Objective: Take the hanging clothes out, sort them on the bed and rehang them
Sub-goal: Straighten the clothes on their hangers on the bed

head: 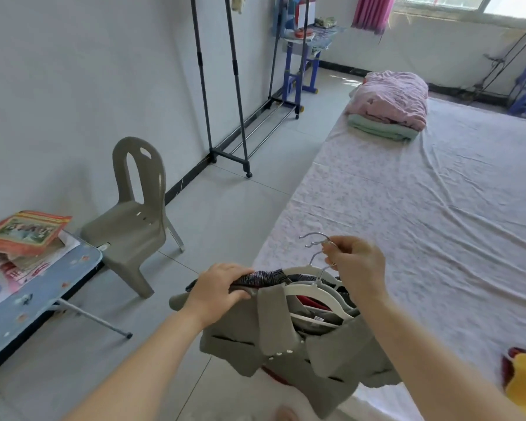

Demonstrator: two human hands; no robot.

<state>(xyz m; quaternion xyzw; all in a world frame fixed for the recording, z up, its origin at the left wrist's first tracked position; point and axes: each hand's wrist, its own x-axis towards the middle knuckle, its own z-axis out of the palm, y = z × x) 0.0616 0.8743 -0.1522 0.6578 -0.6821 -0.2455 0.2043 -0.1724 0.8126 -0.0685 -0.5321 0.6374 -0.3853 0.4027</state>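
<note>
Hangered clothes (286, 354) | left hand (222, 284) grips | right hand (357, 262) pinches hooks (315, 233)

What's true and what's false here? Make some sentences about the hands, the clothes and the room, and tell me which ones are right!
1. The right hand pinches the metal hooks of the white hangers. True.
2. The left hand holds nothing. False: it grips the top of the bunch of clothes.
3. The clothes lie spread flat on the bed. False: both hands hold them up by the bed's near edge.
4. A pink blanket sits on a green one at the far end of the bed. True.
5. The grey chair has tipped over. False: it stands upright on the floor.
</note>
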